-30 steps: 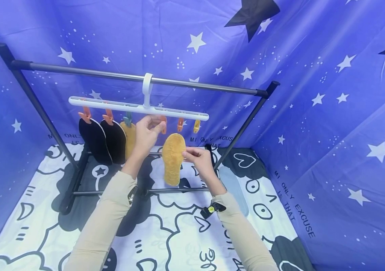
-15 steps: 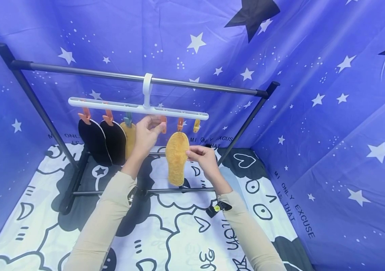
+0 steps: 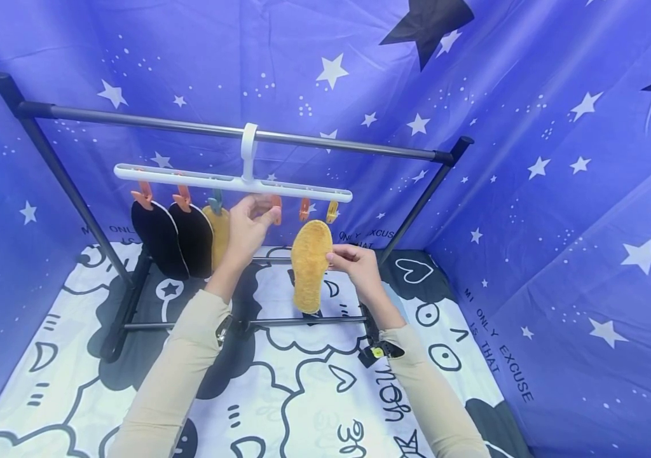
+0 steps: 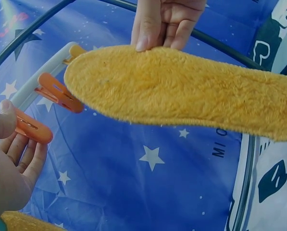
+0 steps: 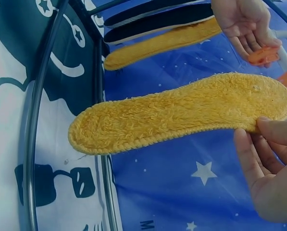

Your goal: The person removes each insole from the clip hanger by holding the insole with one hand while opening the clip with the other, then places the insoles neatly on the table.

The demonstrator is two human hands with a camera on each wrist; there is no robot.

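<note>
My right hand (image 3: 356,268) pinches a fuzzy yellow insole (image 3: 310,267) by its side edge, thumb in front. The insole hangs upright below the right part of a white clip hanger (image 3: 188,177). My left hand (image 3: 248,226) pinches an orange clip (image 4: 33,126) on that hanger, just right of its hook. Right of it hang another orange clip (image 3: 304,210) and a yellow clip (image 3: 332,211), holding nothing. On the left side, clips hold two black insoles (image 3: 156,238) and a yellow insole (image 3: 220,230), the last partly hidden by my left hand.
The hanger hooks over the top bar (image 3: 148,123) of a dark metal rack. Its lower bars (image 3: 302,322) stand on a black-and-white patterned cloth (image 3: 271,394). A blue star-printed curtain (image 3: 503,210) surrounds the area at the back and sides.
My right hand has carried the yellow insole to the right, from beside the first orange clip to below the second and the yellow clip. My left hand has stayed on its orange clip.
</note>
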